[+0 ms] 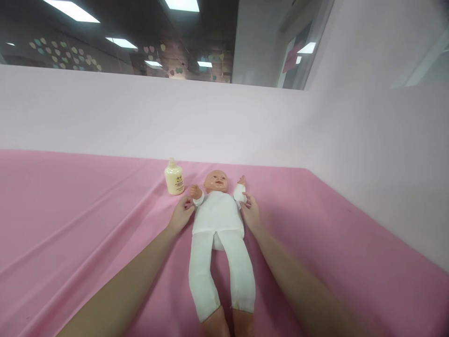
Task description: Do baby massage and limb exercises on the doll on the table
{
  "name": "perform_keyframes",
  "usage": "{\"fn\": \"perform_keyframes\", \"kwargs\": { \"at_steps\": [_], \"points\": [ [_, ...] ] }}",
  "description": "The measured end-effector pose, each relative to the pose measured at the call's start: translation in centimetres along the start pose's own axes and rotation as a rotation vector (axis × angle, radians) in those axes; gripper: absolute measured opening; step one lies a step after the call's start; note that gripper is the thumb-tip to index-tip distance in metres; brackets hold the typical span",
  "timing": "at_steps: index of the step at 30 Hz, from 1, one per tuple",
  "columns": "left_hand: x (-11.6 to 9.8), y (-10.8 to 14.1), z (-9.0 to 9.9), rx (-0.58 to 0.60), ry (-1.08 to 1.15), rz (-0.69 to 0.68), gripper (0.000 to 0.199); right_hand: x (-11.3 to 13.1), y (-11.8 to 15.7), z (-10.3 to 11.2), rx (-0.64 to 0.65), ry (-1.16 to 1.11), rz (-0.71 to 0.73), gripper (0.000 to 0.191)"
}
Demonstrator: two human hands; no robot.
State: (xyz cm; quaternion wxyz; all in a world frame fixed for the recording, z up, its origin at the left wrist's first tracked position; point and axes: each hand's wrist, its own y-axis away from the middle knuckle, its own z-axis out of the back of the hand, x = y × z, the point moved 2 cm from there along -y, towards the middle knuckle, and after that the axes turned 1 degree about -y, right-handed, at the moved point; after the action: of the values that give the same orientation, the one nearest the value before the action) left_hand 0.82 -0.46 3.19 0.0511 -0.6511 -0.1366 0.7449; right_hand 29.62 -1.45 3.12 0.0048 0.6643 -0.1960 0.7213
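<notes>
A pink cloth (70, 210) covers the worktop across the whole lower half of the frame, creased in long diagonal folds at the left. Just left of centre stands a small cream bottle (174, 178) with a rounded cap and a dark printed mark on its front, upright on the cloth near the pale back wall (140, 112).

Right of the bottle, the left hand (180, 215) reaches in from the lower left, fingers loosely open and laid against the doll's sleeve cuff, gripping nothing firmly that can be seen.

The doll (219, 220) lies on its back in the centre of the frame, head toward the wall and feet toward the bottom edge. It has a bare peach-coloured head with an open mouth, both small arms raised beside the head, and a white one-piece suit covering the body and legs, with bare feet showing at the bottom edge.

At the doll's other side, the right hand (250, 213) comes from the lower right, fingers open and touching the doll's white sleeve and flank. It is slightly blurred.
</notes>
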Motion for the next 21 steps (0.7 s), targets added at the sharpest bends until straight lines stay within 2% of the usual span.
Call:
{"fn": "perform_keyframes", "kwargs": {
  "at_steps": [4,10,17,21],
  "points": [
    [-0.5,0.1,-0.1,0.054,-0.05,-0.057,0.015,-0.5,-0.2,0.0,0.013,0.039,0.05,0.043],
    [-0.4,-0.1,0.0,0.079,-0.075,-0.07,0.024,-1.3,-0.7,0.1,0.022,0.064,0.03,0.046],
    [-0.8,0.2,0.0,0.084,-0.044,-0.04,0.033,-0.7,-0.5,0.2,0.018,0.09,0.082,0.047],
    [-0.4,0.2,-0.1,0.092,-0.01,-0.009,0.044,-0.1,-0.3,0.2,0.019,0.122,0.128,0.048]
  ]
}}
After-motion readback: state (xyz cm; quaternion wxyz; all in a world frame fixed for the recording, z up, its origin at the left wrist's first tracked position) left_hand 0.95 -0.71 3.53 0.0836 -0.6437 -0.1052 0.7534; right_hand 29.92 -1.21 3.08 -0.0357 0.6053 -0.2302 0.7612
